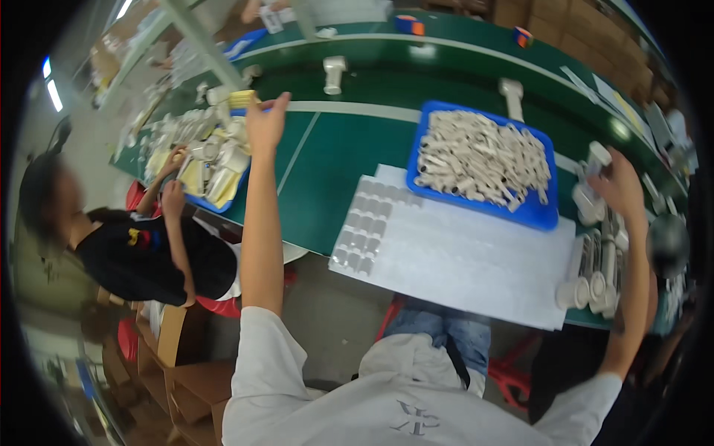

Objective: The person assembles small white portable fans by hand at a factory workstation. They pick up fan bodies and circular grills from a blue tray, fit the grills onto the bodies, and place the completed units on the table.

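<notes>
My left hand (266,128) is stretched out to the far left, thumb apart from the fingers. Its fingertips are beside a white plastic part with a ridged yellow end (242,99), apparently touching it. That part lies at the edge of a pile of white plastic parts (219,152). Over on the right, my right hand (623,184) has its fingers closed round a white plastic part with a round head (598,154). Below that hand, several similar white parts with round heads and long handles (595,279) lie side by side.
A blue tray (547,215) heaped with small white tubular pieces (480,156) stands on the green table (320,193). White sheets (461,260) with grey stickers (364,230) lie before me. Single white parts (335,74) stand farther back. A co-worker (149,249) sits at left.
</notes>
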Demonstrator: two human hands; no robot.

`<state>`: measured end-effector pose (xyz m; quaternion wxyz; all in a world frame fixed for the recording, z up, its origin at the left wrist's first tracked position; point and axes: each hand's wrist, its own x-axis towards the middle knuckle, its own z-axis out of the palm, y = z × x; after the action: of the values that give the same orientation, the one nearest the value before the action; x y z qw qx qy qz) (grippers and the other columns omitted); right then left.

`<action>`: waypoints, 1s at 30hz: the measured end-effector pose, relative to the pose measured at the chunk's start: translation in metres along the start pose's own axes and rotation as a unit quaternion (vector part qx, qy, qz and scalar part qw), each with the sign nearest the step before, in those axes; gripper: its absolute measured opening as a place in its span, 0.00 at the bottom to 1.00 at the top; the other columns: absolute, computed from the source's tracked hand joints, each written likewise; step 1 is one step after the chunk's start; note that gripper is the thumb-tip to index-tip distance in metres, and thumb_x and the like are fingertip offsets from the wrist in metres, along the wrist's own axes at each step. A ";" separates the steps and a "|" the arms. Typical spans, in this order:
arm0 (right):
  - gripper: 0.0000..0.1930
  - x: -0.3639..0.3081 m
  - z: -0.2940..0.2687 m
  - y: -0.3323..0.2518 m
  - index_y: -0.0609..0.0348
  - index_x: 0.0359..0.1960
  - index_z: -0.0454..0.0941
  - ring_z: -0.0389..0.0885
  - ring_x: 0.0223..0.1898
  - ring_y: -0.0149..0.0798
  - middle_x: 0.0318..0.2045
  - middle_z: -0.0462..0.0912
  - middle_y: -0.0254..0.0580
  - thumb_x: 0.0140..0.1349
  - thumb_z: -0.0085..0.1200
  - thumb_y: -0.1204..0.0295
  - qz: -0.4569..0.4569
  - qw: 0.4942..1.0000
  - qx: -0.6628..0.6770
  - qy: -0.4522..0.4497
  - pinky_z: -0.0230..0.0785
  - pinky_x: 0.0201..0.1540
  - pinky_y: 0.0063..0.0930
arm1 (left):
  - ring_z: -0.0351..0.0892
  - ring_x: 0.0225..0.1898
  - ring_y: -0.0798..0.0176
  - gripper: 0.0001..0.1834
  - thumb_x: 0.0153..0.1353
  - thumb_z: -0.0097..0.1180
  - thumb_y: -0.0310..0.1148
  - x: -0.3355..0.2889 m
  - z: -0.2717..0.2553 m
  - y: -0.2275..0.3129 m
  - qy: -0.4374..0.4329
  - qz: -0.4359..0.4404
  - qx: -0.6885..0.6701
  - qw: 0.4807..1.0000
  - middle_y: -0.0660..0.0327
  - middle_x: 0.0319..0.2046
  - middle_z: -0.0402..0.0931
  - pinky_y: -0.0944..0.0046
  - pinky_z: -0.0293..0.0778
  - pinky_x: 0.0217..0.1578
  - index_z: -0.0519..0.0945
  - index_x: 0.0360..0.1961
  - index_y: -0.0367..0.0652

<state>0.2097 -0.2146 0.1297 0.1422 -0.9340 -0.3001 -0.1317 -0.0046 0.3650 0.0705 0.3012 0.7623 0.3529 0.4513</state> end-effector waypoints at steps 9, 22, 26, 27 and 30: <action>0.40 -0.043 0.031 -0.104 0.44 0.71 0.55 0.81 0.28 0.29 0.31 0.81 0.39 0.57 0.62 0.71 0.090 0.824 0.538 -0.156 0.76 0.29 0.22 | 0.68 0.60 0.50 0.44 0.44 0.73 0.33 -0.225 0.013 0.145 -0.454 0.321 -0.195 0.808 0.49 0.62 0.64 0.53 0.66 0.58 0.66 0.64 0.46; 0.12 -0.030 0.106 -0.048 0.57 0.35 0.82 0.82 0.35 0.48 0.32 0.84 0.46 0.58 0.58 0.62 -0.103 0.980 0.081 -0.152 0.75 0.40 0.41 | 0.73 0.49 0.49 0.30 0.38 0.67 0.23 -0.282 0.046 0.122 -0.583 0.278 -0.240 0.725 0.53 0.45 0.72 0.58 0.70 0.50 0.74 0.48 0.42; 0.11 -0.014 0.131 -0.062 0.58 0.34 0.83 0.81 0.42 0.48 0.38 0.81 0.47 0.57 0.58 0.64 -0.107 0.978 0.067 -0.165 0.74 0.44 0.40 | 0.75 0.51 0.56 0.33 0.38 0.69 0.25 -0.281 0.058 0.109 -0.584 0.225 -0.234 0.744 0.55 0.47 0.73 0.59 0.70 0.53 0.73 0.51 0.42; 0.11 -0.013 0.136 -0.064 0.59 0.34 0.83 0.81 0.43 0.48 0.39 0.81 0.48 0.57 0.57 0.65 -0.110 0.978 0.057 -0.168 0.74 0.45 0.40 | 0.74 0.53 0.59 0.34 0.39 0.70 0.27 -0.278 0.062 0.103 -0.596 0.176 -0.218 0.752 0.56 0.49 0.74 0.59 0.70 0.55 0.72 0.52 0.42; 0.10 -0.008 0.143 -0.073 0.58 0.35 0.83 0.81 0.42 0.49 0.40 0.80 0.48 0.57 0.57 0.67 -0.092 0.980 0.080 -0.155 0.74 0.45 0.41 | 0.74 0.53 0.58 0.33 0.39 0.70 0.27 -0.270 0.068 0.092 -0.595 0.180 -0.178 0.763 0.56 0.50 0.74 0.59 0.69 0.55 0.73 0.51 0.42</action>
<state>0.1829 -0.1125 0.0087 0.1556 -0.8970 -0.4128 0.0269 -0.0118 0.0843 -0.0137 0.4943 0.8598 -0.1279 0.0079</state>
